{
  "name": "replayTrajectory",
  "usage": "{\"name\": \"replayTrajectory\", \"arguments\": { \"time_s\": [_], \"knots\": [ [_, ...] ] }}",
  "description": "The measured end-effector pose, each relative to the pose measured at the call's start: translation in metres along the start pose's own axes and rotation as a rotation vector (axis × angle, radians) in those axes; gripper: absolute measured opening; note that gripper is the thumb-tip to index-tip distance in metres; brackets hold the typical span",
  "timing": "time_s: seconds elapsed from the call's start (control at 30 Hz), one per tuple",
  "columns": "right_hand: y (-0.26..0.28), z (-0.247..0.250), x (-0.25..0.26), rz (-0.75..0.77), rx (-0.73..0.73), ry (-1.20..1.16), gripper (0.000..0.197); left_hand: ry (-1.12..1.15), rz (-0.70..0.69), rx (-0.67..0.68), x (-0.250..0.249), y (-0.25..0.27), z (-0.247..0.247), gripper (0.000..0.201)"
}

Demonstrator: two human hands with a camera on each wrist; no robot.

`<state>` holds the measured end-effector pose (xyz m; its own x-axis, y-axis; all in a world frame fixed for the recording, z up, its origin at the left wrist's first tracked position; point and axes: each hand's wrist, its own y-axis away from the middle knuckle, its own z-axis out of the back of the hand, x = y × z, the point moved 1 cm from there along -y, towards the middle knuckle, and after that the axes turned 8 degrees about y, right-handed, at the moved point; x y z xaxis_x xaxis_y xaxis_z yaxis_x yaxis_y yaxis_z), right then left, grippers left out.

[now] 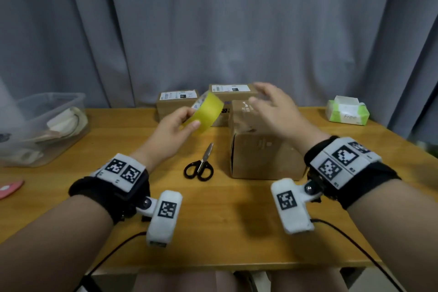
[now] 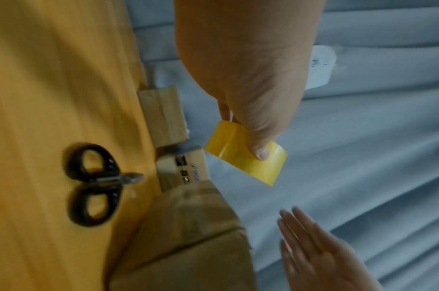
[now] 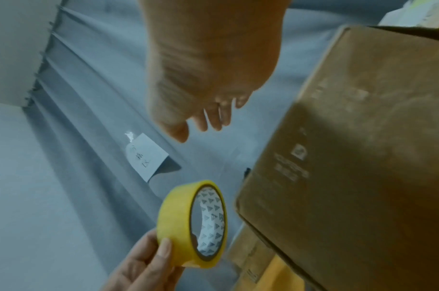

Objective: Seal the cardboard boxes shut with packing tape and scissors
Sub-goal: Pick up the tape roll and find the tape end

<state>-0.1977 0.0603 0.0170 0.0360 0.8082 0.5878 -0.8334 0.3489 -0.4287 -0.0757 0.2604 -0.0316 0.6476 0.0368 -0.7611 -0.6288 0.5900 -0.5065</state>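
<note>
my left hand [image 1: 174,125] is raised over the table [image 1: 71,192], gripping the roll of yellow tape [image 1: 208,111]: thumb on the outer face, fingers curled round the far side. roll clear of the table, tilted, its open core facing right toward my other hand. in the right wrist view the core's inside shows a white lining with a small printed pattern.

my right hand [image 1: 272,111] is held up over the big cardboard box [image 1: 263,149], fingers spread and fairly straight, holding nothing. blurred in the head view. i cannot tell whether it touches the box top; in the left wrist view the fingers look apart from it.

big box sits right of centre on the table, flaps down, top creased and rumpled. two smaller boxes behind it at the table's back edge, each with a white shipping label on top: left small box [image 1: 177,104] and the middle small box [image 1: 231,92], the second partly hidden behind the tape roll and the big box.

scissors [image 1: 201,166], black handles, lie flat and closed on the table just left of the big box, blades pointing away from me, handles toward me. not touching the box.

clear plastic bin [image 1: 45,125] at far left with pale things inside. tissue pack [image 1: 347,112], green and white, at far right back. pink item [image 1: 10,188] at the left edge, cut off by the frame. grey curtain [image 1: 213,31] behind everything, a small paper note stuck to it.
</note>
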Motion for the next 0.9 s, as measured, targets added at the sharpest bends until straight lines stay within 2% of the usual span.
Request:
{"name": "replayTrajectory", "arguments": {
  "time_s": [0.1,0.17,0.23,0.33,0.6,0.73,0.9],
  "knots": [
    [-0.013,0.002,0.015,-0.062,0.093,-0.240,0.054,0.154,-0.084,0.073,-0.025,-0.002,-0.003,0.013],
    [-0.020,-0.003,0.020,-0.167,0.187,-0.420,0.056,0.169,-0.096,0.141,-0.035,-0.003,-0.006,0.012],
    [-0.028,-0.008,0.017,-0.228,0.207,-0.521,0.058,0.155,-0.108,0.192,-0.041,-0.005,-0.009,0.011],
    [-0.032,-0.008,0.009,-0.225,0.123,-0.471,0.055,0.153,-0.110,0.195,-0.046,-0.007,-0.012,0.012],
    [-0.023,0.001,0.011,-0.029,0.012,-0.351,0.036,0.081,-0.074,0.089,-0.053,-0.019,-0.022,0.018],
    [-0.013,0.002,0.018,0.088,0.000,-0.272,0.029,0.048,-0.068,0.015,-0.063,-0.022,-0.027,0.013],
    [-0.002,-0.004,0.026,0.175,0.046,-0.199,0.034,0.047,-0.013,-0.120,-0.069,-0.027,-0.028,0.013]
  ]
}}
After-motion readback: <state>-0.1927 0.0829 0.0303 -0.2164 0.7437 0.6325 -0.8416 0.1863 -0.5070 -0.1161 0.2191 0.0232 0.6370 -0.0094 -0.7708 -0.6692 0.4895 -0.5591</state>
